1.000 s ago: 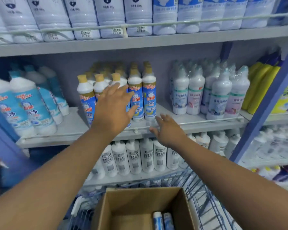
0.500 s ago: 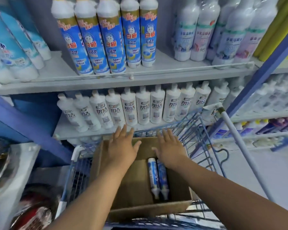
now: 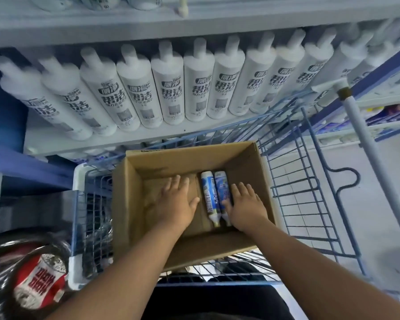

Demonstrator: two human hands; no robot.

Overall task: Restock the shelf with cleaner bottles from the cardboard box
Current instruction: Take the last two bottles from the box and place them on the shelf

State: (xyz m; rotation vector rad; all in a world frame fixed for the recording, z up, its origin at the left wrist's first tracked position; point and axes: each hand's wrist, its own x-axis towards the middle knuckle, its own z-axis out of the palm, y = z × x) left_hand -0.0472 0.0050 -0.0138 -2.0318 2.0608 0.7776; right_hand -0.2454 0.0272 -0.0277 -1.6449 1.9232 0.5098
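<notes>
White shelf bottles [image 3: 169, 88] read 帮洁. Two blue-labelled cleaner bottles [image 3: 214, 197] lie in the cardboard box [image 3: 134, 204]; left hand [image 3: 176, 204] spread flat, holding nothing; right hand [image 3: 245, 204] open, thumb touching the right bottle.

- A blue wire trolley [image 3: 305, 188] stands against the shelving, its white handle bar [image 3: 370, 144] slanting down the right
- Pale tiled floor [image 3: 379, 215] shows right of it
- A blue upright [image 3: 367, 72] frames the shelving bay
- Red-and-white packaging [image 3: 39, 280] lies lower left, blurred
- Light is cool and even
</notes>
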